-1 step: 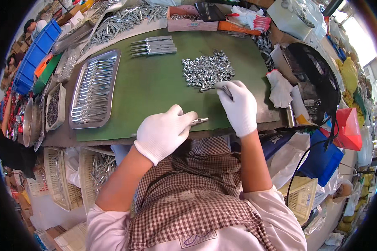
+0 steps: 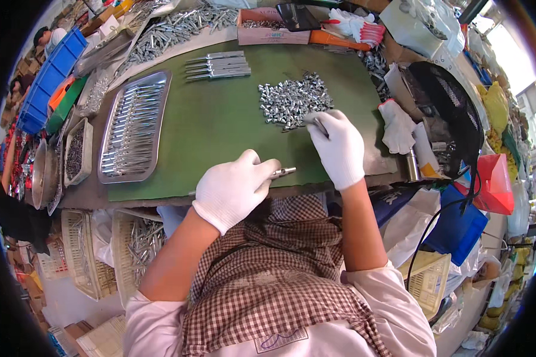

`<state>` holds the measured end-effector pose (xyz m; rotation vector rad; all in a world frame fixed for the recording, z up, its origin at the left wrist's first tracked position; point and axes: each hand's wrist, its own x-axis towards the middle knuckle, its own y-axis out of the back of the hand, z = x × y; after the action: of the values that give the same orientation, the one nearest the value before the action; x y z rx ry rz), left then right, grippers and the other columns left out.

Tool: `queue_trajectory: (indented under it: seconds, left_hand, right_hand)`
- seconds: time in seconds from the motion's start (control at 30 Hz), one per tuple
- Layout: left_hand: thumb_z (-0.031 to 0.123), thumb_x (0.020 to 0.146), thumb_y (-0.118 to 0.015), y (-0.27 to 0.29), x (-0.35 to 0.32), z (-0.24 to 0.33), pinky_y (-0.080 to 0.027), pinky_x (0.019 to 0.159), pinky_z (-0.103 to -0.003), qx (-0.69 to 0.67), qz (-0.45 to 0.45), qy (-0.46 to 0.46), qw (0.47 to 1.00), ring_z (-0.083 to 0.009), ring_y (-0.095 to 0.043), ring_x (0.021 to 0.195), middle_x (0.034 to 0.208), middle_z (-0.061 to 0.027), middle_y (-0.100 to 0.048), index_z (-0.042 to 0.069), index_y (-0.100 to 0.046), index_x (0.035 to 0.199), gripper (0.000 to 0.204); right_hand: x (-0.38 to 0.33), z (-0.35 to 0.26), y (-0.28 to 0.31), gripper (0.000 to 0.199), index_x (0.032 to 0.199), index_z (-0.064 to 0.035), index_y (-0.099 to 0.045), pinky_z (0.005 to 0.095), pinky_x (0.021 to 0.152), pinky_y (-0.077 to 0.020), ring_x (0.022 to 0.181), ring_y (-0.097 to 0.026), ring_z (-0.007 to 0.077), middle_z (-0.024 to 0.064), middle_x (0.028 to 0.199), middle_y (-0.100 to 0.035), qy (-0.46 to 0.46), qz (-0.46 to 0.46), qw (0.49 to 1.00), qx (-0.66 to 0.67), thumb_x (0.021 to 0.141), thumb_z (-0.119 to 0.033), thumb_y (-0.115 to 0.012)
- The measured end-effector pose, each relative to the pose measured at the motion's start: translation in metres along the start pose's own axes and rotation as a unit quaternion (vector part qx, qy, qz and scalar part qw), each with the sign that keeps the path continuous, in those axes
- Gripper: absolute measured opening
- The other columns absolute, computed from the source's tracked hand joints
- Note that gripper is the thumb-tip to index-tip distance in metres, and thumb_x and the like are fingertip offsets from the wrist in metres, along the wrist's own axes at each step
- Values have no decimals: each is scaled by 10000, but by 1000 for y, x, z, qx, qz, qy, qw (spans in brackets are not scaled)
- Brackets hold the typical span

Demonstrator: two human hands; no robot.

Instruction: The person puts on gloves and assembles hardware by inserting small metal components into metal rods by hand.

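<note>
My left hand (image 2: 229,189), in a white knitted glove, is closed round a slim silver metal rod (image 2: 284,172). Its holed end juts out past my thumb toward the right; most of its length is hidden in the glove. My gloved right hand (image 2: 337,149) is at the near right edge of a pile of small shiny metal sleeves (image 2: 295,100). Its thumb and fingers are pinched together, with something grey and metallic between them that is too small to name. Both hands are over the green mat (image 2: 220,125), the left by its near edge.
On the left lies a steel tray (image 2: 103,156) with rows of slim metal pieces. Several metal rods with thin tips (image 2: 218,65) lie at the back of the mat. A pink box (image 2: 274,37) stands behind, and a spare white glove (image 2: 397,127) lies at right.
My right hand has shifted very slightly up and to the left at the pile's edge. The left hand keeps its hold on the rod, almost still.
</note>
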<state>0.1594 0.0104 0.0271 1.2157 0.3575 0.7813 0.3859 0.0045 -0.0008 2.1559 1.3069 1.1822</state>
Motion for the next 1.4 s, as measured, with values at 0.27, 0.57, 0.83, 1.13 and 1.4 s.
queue_trajectory:
  seconds: [0.27,0.57,0.83,1.13,1.4]
  left_hand:
    - [267,923,-631,3,1,2,-538,608,-416,19,-36,41,998,-299,-642,669,824,-76,-567,244,-701,1090,183]
    - [275,931,-629,2,2,2,-538,603,-409,13,-35,43,998,-292,-639,659,812,-73,-567,254,-704,1094,181]
    - [274,931,-633,3,1,2,-531,590,-408,15,-31,45,998,-282,-633,646,799,-69,-560,250,-704,1091,177]
    - [281,926,-629,2,2,2,-538,596,-412,11,-25,40,999,-291,-639,657,805,-71,-570,247,-701,1090,182]
    - [282,918,-633,1,2,1,-549,614,-420,-2,-20,41,999,-306,-653,686,832,-76,-588,225,-703,1083,188]
  right_hand:
    - [47,7,-13,192,913,-74,-695,466,770,-557,880,-688,362,168,958,-684,-38,-86,972,-213,857,-257,-671]
    - [38,17,-9,117,966,-92,-659,459,756,-540,856,-673,369,145,904,-683,31,-12,989,-146,896,-184,-643]
    - [37,33,5,134,991,-101,-687,451,741,-535,844,-666,370,145,899,-670,10,-7,994,-111,880,-163,-642]
    - [36,20,-4,128,949,-76,-689,458,760,-537,872,-666,362,143,907,-663,19,-19,991,-130,875,-174,-656]
    - [-28,-32,10,128,965,-57,-665,428,734,-534,834,-661,364,148,888,-665,33,-166,982,88,855,-112,-703]
